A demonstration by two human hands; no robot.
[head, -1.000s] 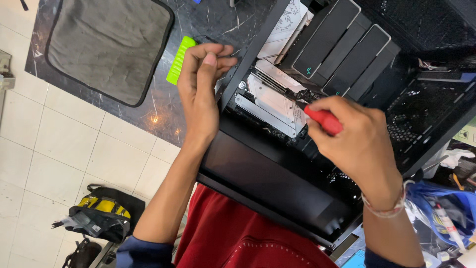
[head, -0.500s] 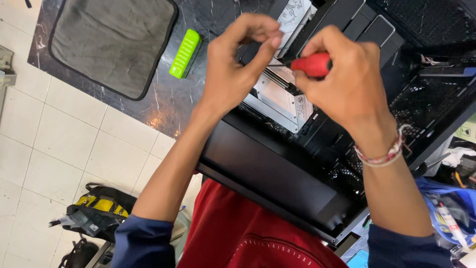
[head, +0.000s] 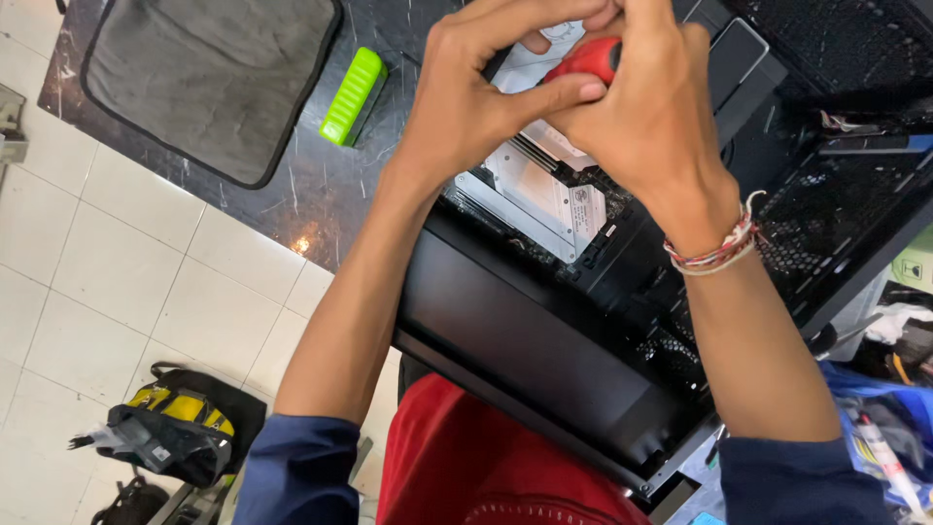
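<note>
An open black computer case (head: 544, 369) lies on a dark marble table, with a white and silver board (head: 549, 199) inside it. Both hands meet above the board at the top of the view. My right hand (head: 661, 126) is wrapped around the red handle of a screwdriver (head: 588, 60); its shaft is hidden. My left hand (head: 486, 87) curls around the front of the handle, thumb and fingertips touching it. A beaded bracelet sits on my right wrist.
A grey padded mat (head: 209, 83) and a bright green ribbed block (head: 353, 95) lie on the marble table (head: 321, 204) to the left. A black and yellow tool bag (head: 175, 428) sits on the white tiled floor. Blue bags and clutter (head: 884, 428) crowd the right edge.
Both hands rose toward the top of the view and closed together. My left hand left the case edge and came onto the red handle held by my right hand.
</note>
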